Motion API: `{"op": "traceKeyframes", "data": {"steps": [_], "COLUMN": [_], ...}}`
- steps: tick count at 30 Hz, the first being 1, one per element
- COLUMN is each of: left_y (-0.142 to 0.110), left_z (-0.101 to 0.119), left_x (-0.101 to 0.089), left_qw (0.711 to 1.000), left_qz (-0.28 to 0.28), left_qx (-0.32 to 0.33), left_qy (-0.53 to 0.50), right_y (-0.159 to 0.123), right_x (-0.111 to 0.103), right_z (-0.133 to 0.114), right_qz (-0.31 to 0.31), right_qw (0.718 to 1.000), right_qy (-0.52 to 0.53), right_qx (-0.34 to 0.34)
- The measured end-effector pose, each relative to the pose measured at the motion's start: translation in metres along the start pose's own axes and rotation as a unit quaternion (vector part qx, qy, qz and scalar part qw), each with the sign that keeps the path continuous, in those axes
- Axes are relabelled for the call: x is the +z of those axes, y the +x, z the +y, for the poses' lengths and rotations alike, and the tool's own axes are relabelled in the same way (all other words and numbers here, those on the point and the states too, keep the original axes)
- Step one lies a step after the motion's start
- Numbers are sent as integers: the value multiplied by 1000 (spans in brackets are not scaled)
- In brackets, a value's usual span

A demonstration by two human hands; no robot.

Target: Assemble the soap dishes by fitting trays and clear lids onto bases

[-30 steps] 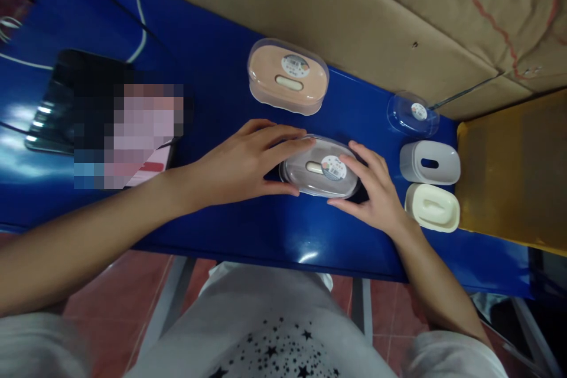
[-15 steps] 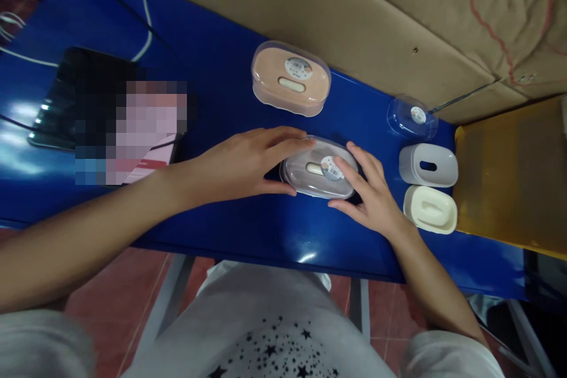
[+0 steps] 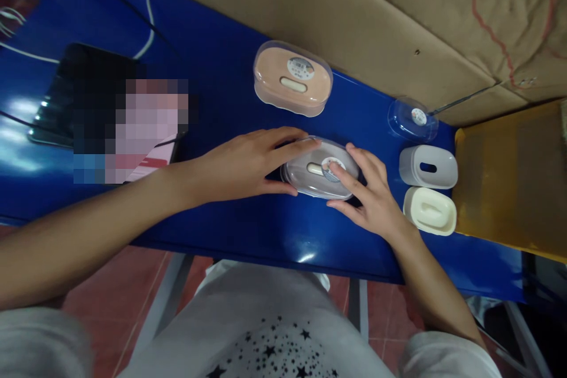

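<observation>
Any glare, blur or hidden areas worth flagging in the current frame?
Head view: a bright glare spot on the table near its front edge, paler shine at far left; head view: pixelation covers part of the black device and pink item; head view: left sleeve soft, but left hand, right hand and held container read clearly.

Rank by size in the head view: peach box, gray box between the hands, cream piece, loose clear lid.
1. Peach box
2. Gray box, partly covered
3. Cream piece and loose clear lid: too alike to rank
</observation>
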State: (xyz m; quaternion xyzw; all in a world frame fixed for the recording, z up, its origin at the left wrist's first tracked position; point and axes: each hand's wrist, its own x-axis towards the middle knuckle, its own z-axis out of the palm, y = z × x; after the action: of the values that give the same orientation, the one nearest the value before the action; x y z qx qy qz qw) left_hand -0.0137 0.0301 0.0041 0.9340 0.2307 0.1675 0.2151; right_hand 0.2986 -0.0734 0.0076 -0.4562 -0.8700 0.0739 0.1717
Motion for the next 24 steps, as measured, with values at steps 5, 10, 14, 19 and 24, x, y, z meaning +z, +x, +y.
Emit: {"op": "traceKeyframes", "data": {"steps": [5,10,14,19,24], "left_y": [1,1,1,0,0], "left_z": [1,0,0,2,1], "left_x": [-1,-1,-2,-2,-1], "left_qw": [1000,1000,1000,1000,1000], "left_qz": [-8,5,14,4,-1], "left_qx": [-12,-2,6,-15,-25], "left_qy": [7,10,-1,3,14], "right_y": [0,-1,-1,1,3], "right_x": [-2,-1,0,1,-1], "right_z": [-1,-2,-3,-3,-6], "right_qz": [-11,-12,-19,-19,-28], "right_qw": [1000,1000,1000,999,999], "right_qy": [-6,-12,-22,-27,-19], "right_qx": [3,-5,4,2,4]}}
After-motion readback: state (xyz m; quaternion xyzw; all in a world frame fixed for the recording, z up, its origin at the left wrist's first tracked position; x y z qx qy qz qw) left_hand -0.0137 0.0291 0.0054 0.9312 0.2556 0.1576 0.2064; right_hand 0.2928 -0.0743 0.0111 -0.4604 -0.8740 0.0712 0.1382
